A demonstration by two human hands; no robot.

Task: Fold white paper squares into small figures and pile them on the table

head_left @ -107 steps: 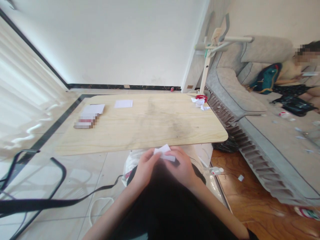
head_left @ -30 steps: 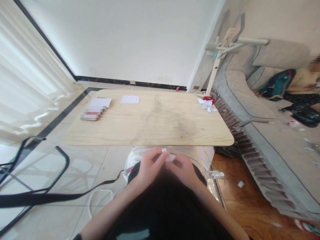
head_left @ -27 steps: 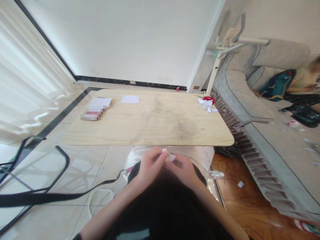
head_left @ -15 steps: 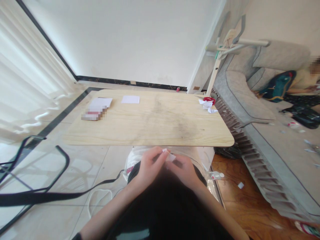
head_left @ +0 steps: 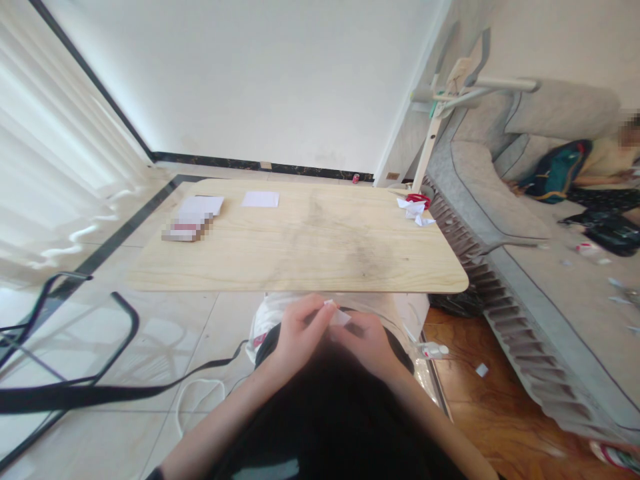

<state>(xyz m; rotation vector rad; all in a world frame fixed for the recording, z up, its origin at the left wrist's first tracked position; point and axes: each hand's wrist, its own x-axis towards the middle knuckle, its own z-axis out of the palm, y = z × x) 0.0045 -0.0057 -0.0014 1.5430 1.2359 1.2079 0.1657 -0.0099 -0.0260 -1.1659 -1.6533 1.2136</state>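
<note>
Both my hands meet just below the near edge of the wooden table (head_left: 300,260), over my lap. My left hand (head_left: 299,333) and my right hand (head_left: 369,340) pinch a small folded piece of white paper (head_left: 338,315) between their fingertips. Most of the paper is hidden by the fingers. My dark clothing fills the bottom of the view.
On the table lie a white sheet (head_left: 261,199), a stack of paper (head_left: 197,208) at the far left, and crumpled white paper by a red object (head_left: 415,207) at the far right. A grey sofa (head_left: 500,213) with a seated person (head_left: 607,163) stands to the right. A black strap (head_left: 100,393) crosses the floor.
The paper shows less than 3.6 s ago, folded smaller inside my fingers. Over the last second my hands have barely shifted.
</note>
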